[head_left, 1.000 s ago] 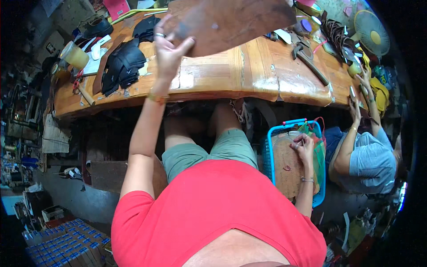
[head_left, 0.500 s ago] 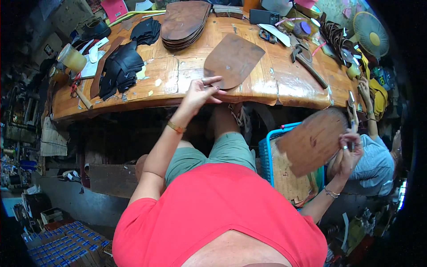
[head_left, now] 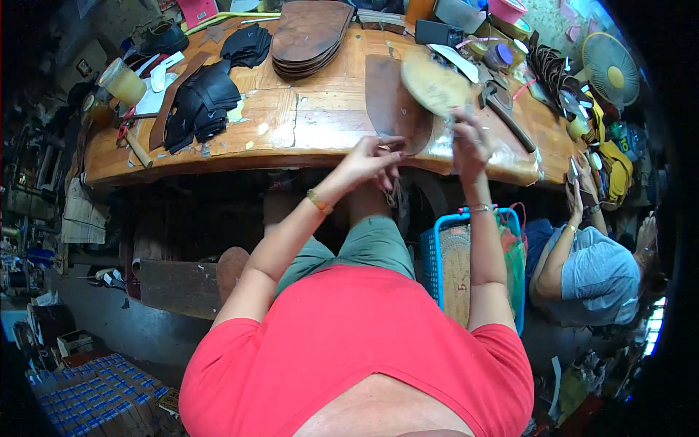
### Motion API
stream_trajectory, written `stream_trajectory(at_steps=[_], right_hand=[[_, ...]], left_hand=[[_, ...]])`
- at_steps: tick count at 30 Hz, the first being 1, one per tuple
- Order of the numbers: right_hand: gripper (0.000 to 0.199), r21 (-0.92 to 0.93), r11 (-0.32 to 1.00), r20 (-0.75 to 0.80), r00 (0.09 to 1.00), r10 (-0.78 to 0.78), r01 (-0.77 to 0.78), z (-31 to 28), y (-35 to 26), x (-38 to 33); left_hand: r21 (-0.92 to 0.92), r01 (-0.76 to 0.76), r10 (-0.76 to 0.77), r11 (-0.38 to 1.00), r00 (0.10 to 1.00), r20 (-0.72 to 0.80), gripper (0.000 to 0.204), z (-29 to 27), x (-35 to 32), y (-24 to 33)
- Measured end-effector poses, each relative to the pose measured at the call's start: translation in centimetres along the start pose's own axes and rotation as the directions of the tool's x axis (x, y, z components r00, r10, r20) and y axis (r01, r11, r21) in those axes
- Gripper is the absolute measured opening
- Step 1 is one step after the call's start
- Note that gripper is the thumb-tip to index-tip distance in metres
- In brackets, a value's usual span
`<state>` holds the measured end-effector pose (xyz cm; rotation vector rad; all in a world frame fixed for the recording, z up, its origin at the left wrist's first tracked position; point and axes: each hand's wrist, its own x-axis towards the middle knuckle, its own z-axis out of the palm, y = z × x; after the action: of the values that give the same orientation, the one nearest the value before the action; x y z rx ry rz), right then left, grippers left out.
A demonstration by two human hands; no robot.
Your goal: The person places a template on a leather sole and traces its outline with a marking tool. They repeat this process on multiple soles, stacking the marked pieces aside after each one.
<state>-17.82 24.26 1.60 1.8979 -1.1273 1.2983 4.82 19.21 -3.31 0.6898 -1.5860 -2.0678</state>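
Observation:
My left hand point(head_left: 373, 162) is at the table's front edge, fingers stretched and apart, at the lower edge of a dark brown leather piece point(head_left: 393, 102) with a rounded end. That piece lies on the table. To its right, my right hand point(head_left: 472, 142) is raised over the table edge, smeared by motion. It grips the lower edge of a second leather piece point(head_left: 435, 81), whose pale tan side shows and which partly covers the brown one. Whether anything else is in the right hand is too blurred to tell.
A stack of brown leather pieces point(head_left: 309, 36) stands at the back, black pieces point(head_left: 200, 109) at left. A hammer point(head_left: 510, 124) lies at right. A blue basket point(head_left: 429, 266) holding tan pieces point(head_left: 456, 269) stands beside my right thigh. Another person point(head_left: 593, 269) works at far right.
My right hand has swung up and left from above the basket to the table with its leather piece, now pale side showing. My left hand moved slightly right; the piece on the table has turned.

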Motion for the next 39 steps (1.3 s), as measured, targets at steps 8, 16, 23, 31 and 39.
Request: stream_trajectory(at_steps=[8, 16, 23, 31, 39], right_hand=[[0.022, 0.081, 0.967, 0.033, 0.971, 0.238, -0.24, 1.7, -0.2, -3.7], [0.026, 0.241, 0.885, -0.433, 0.773, 0.465, -0.398, 0.0, -2.7, 0.3], [0.029, 0.817, 0.233, -0.047, 0.342, 0.939, -0.528, 2.8, -5.4, -0.9], [0.016, 0.348, 0.522, -0.02, 0.55, 0.835, -0.779, 1.9, 1.5, -5.2], [0.023, 0.13, 0.572, 0.281, 0.583, 0.762, -0.81, 6.5, 5.8, -5.4]], left_hand=[[0.445, -0.042, 0.173, 0.894, 0.951, -0.256, 0.045, -8.0, -0.7, 2.8], [0.021, -0.038, 0.04, 0.999, 0.992, -0.117, 0.064, -5.0, 3.5, 5.5], [-0.173, -0.403, 0.347, 0.899, 0.894, -0.282, 0.093, -2.8, 8.7, 4.3], [0.0, -0.197, 0.192, 0.98, 0.959, -0.206, 0.048, -9.6, 8.8, 3.1], [0.5, -0.058, 0.212, 0.864, 0.943, -0.257, 0.053, -10.7, 8.4, 3.5]])
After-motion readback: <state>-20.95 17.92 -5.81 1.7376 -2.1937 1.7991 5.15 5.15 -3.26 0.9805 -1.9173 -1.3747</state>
